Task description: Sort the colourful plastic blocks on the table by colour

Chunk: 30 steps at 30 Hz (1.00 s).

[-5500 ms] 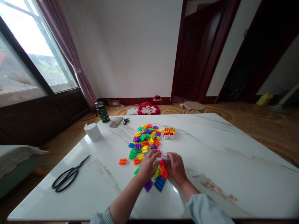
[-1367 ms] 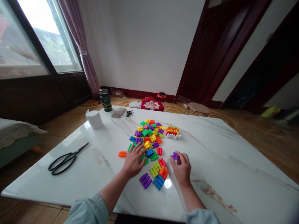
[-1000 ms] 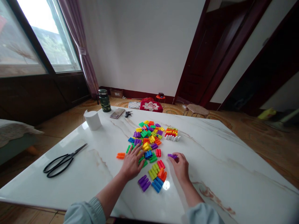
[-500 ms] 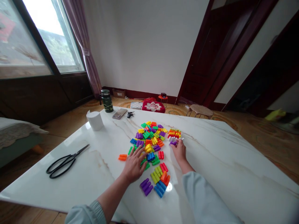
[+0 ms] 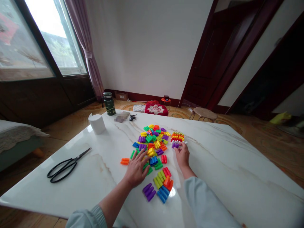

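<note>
Near loose cluster (image 5: 159,180) hasn't moved. My left hand (image 5: 136,169) stays palm-down, fingers spread over the near edge of the pile (image 5: 150,138). My right hand (image 5: 182,156), arm stretched forward, pinches a purple piece (image 5: 175,146): a second ago well short, now right at the white row (image 5: 174,142) fronting the multicoloured block (image 5: 177,137) on the tabletop (image 5: 220,164). Can't tell if they're joined.
</note>
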Each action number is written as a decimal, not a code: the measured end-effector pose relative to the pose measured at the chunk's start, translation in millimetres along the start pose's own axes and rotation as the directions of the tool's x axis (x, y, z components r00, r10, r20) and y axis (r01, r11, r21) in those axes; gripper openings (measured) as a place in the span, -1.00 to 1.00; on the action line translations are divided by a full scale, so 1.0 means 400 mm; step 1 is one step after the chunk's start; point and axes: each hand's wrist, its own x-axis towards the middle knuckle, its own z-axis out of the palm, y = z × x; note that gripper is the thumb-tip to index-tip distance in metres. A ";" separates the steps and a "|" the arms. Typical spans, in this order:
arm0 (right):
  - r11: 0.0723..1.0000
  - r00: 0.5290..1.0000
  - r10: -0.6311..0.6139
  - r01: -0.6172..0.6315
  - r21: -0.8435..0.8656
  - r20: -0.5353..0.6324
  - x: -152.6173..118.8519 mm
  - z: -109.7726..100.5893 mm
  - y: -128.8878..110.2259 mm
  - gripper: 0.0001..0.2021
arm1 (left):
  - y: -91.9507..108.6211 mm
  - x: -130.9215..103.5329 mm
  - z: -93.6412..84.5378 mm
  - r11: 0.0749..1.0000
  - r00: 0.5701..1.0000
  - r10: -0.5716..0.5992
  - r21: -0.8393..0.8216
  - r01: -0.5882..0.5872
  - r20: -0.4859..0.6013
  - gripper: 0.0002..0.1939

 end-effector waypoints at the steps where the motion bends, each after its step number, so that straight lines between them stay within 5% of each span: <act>1: 1.000 1.000 -0.017 0.017 -0.005 -0.009 -0.007 -0.010 0.001 -0.61 | 0.000 0.000 0.000 1.000 1.000 0.000 -0.004 0.000 -0.001 -0.59; 5: 0.967 0.988 -0.146 0.153 -0.203 0.049 -0.057 -0.075 0.016 -0.70 | 0.001 0.002 -0.003 1.000 1.000 0.003 -0.015 -0.003 -0.012 -0.60; 9: 0.814 0.959 -0.151 0.257 -0.520 0.239 -0.122 -0.123 0.023 -0.61 | 0.002 -0.002 -0.003 1.000 1.000 0.017 0.005 -0.017 -0.015 -0.60; 16: 0.702 0.955 -0.118 0.275 -0.657 0.273 -0.156 -0.115 0.005 -0.53 | 0.013 0.001 -0.006 0.996 0.993 0.087 0.033 -0.084 -0.075 -0.57; 21: 0.705 0.958 -0.103 0.261 -0.659 0.268 -0.151 -0.118 -0.010 -0.53 | 0.012 0.160 0.005 0.997 0.994 0.035 -0.068 -0.042 -0.105 -0.60; 26: 0.708 0.963 -0.096 0.245 -0.663 0.254 -0.149 -0.121 -0.020 -0.56 | -0.048 0.372 0.037 0.991 0.992 -0.126 -0.037 0.126 0.013 -0.47; 30: 0.723 0.964 -0.088 0.236 -0.649 0.252 -0.149 -0.119 -0.015 -0.57 | -0.090 0.460 0.061 0.990 0.986 -0.121 -0.057 0.128 0.113 -0.49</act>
